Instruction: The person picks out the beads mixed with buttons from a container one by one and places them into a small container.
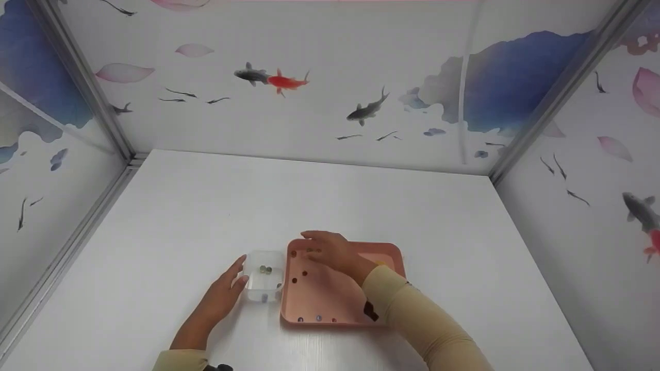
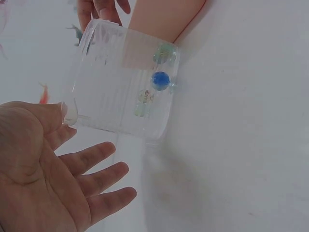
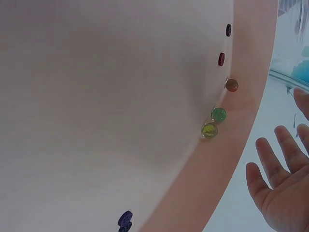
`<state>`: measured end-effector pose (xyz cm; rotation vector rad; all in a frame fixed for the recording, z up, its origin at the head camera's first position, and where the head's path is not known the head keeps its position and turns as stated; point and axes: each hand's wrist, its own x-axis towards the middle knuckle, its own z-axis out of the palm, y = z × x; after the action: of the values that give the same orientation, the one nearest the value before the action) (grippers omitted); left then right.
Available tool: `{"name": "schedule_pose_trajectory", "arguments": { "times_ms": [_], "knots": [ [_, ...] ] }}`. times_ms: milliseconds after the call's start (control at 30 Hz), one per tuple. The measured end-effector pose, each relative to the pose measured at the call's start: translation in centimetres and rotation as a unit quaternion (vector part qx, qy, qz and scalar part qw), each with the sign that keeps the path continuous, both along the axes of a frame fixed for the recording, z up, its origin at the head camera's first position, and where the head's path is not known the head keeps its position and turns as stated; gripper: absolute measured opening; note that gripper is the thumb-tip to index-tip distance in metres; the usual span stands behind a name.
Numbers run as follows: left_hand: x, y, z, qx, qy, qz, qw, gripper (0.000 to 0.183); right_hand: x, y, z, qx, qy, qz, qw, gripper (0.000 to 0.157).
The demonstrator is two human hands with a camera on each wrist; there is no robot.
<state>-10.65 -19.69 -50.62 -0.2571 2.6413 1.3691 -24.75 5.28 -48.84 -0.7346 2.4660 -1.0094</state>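
A clear plastic box stands against the left side of a pink tray, with a blue marble and several pale green ones inside. My left hand is at the box's left side, its thumb at the rim and its other fingers extended in the left wrist view. Over the tray's back left corner is my right hand, fingers spread and palm without anything in it. Near it, a green marble, a yellow-green marble and a brownish marble lie along the tray's edge.
A red button and dark purple buttons lie in the tray. Along its front edge are a blue marble and a small red piece. Printed panels enclose the white table at the back and sides.
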Motion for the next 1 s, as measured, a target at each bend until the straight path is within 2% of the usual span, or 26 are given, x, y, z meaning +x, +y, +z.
{"name": "schedule_pose_trajectory", "arguments": {
  "times_ms": [233,700,1000],
  "knots": [
    [0.0,0.0,0.0,-0.004,-0.002,0.002,1.0000,0.055,-0.3,0.0,-0.4,0.041,0.009,-0.006,0.999,0.051],
    [0.0,-0.2,-0.2,0.003,0.005,-0.002,1.0000,0.056,-0.4,0.8,-1.0,0.038,0.041,0.001,0.998,0.048],
    [-0.1,-0.2,-0.3,0.001,0.002,-0.005,1.0000,0.056,0.0,0.6,-0.9,0.074,0.017,-0.032,0.997,0.046]
  ]
}}
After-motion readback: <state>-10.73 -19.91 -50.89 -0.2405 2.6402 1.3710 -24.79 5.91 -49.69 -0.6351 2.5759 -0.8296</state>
